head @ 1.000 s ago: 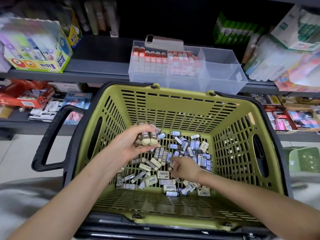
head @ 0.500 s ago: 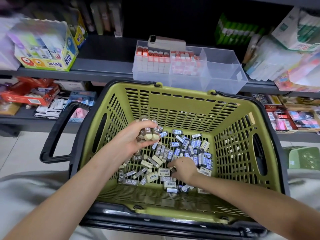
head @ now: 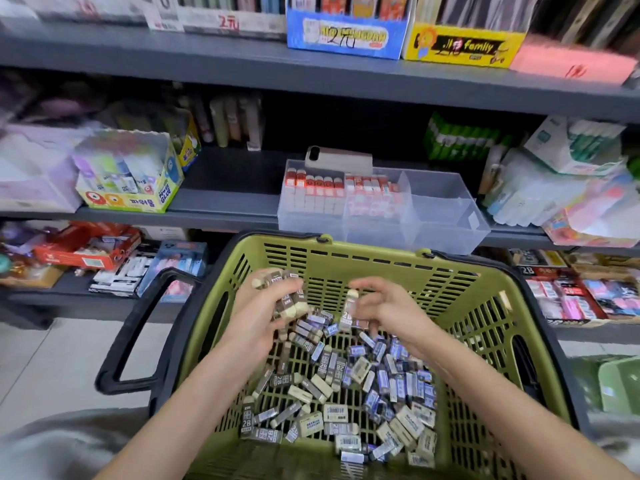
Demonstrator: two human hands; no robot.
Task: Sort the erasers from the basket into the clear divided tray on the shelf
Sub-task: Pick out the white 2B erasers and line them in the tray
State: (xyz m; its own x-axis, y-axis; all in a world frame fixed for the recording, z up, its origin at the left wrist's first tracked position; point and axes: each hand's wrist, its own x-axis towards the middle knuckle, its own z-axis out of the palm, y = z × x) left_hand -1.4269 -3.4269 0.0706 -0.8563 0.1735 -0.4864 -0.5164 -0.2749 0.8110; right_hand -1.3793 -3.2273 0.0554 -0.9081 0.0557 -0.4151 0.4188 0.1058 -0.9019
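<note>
Olive-green plastic, slotted all round: that is the basket (head: 381, 252) in front of me, with a black handle (head: 138, 327) folded out on its left. My left hand (head: 263, 310) is clamped round a bundle of erasers (head: 285, 296), brown-grey sleeves with cream ends, held above the basket's far left part. My right hand (head: 388, 303) is just beside it, fingers curled, and seems to pinch a single eraser (head: 349, 306) between thumb and fingertips; motion blur makes that grasp hard to be sure of.

Below both hands the loose erasers (head: 346, 393) lie heaped on the basket floor. Many sleeves are printed "2B", some dark grey, some blue-violet, and a few show barcodes.

Beyond the basket's far rim the clear divided tray (head: 445, 216) stands on the grey shelf (head: 225, 199). Its left compartment holds upright red-and-white erasers (head: 311, 192), and the middle one holds a second red-and-white lot (head: 372, 199). A phone (head: 337, 159) lies across the tray's back edge.

To the left on the same shelf is a box reading "POWER GLUE" (head: 138, 183). On the shelf above, a blue box (head: 346, 36) bears a handwritten "2元" and a yellow box (head: 464, 46) the word "family".
</note>
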